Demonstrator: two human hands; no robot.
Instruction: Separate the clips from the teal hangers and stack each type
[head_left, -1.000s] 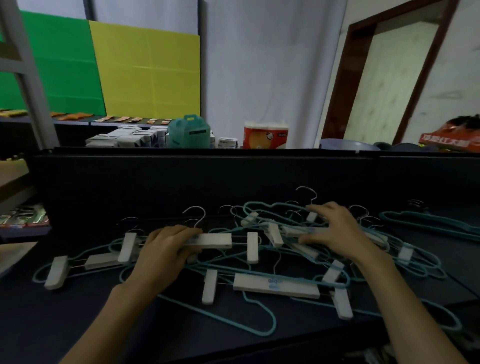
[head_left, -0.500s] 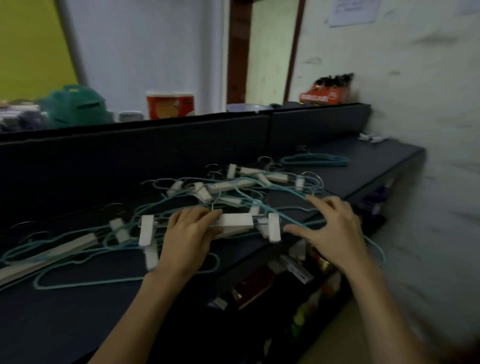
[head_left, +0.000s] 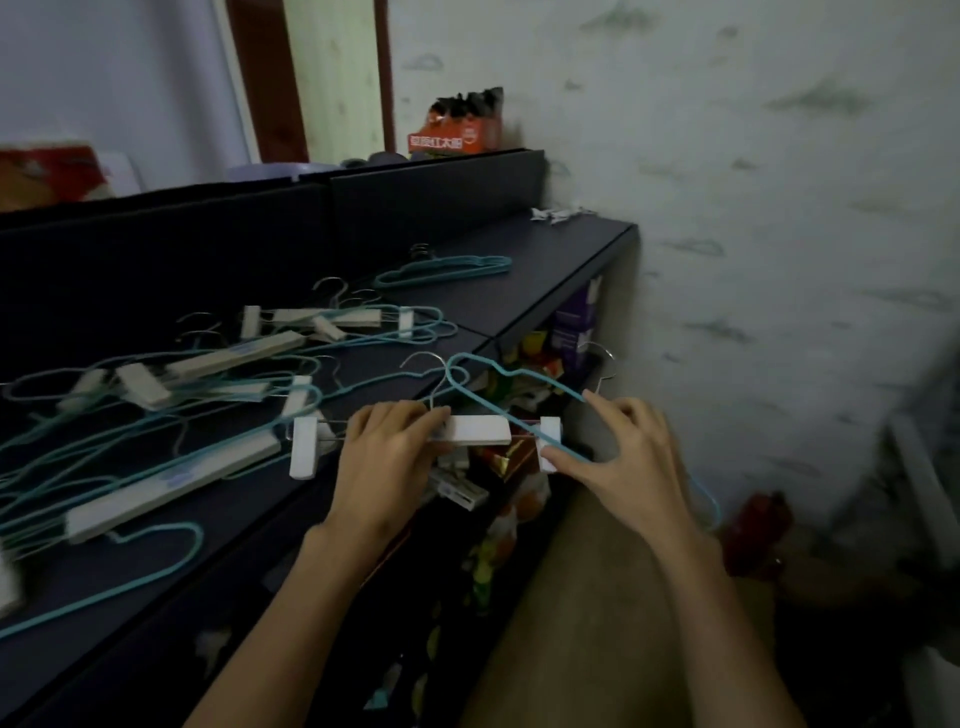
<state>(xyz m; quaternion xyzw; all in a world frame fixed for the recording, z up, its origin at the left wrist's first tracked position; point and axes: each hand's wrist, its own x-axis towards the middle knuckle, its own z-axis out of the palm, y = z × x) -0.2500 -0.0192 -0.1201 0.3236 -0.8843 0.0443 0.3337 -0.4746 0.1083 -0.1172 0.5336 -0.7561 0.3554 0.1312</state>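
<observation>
Head view: pulling one clip hanger free.
My left hand (head_left: 382, 462) grips the white clip hanger (head_left: 475, 430) so my right hand (head_left: 621, 457) can pinch the teal hanger (head_left: 524, 384) crossing it, off the pile.

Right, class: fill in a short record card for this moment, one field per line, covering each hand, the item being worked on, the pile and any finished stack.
left hand: left hand grips the white clip hanger
right hand: right hand pinches a teal hanger tangled with it
position: both held past the front edge of the dark table
pile: mixed hangers on the table
finished stack: teal hanger stack near the back
</observation>
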